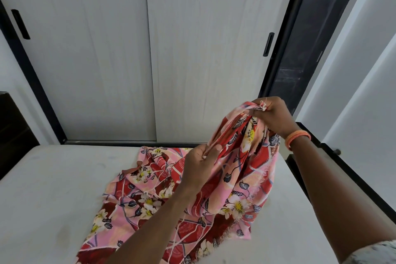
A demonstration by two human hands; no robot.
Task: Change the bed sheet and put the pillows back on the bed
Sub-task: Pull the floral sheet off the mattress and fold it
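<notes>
**Q:** Head view. What do the two hands hold?

**A:** The right hand (273,117), at about 2 o'clock from the frame centre, has its fingers curled tight round a bunched corner of the floral sheet (216,195) and lifts it clear of the bed. The left hand (200,164), near the centre at about 5 o'clock, pinches an edge of the same sheet between thumb and fingers, lower than the right. An orange bangle (297,138) sits on the right wrist.

**Q:** Where does the sheet lie?

**A:** Most of it is heaped and creased on the bare mattress (53,188), spreading from the hands towards 7 o'clock. The upper part hangs in folds between the two grips. The mattress surface shows uncovered to the left and right of the heap.

**Q:** What stands behind?

**A:** Pale wardrobe doors (96,53) fill 10 to 12 o'clock; a dark frame (285,49) runs up at 1 o'clock. No pillows are in view.

**Q:** Which step is in hand?

**A:** Judged from the bare mattress, the fresh sheet is being opened out; spreading is not yet done.

**Q:** What does the next move call for?

**A:** Probably finding a second corner along the pinched edge, drawing the hands well apart, then casting the cloth flat over the mattress.
</notes>
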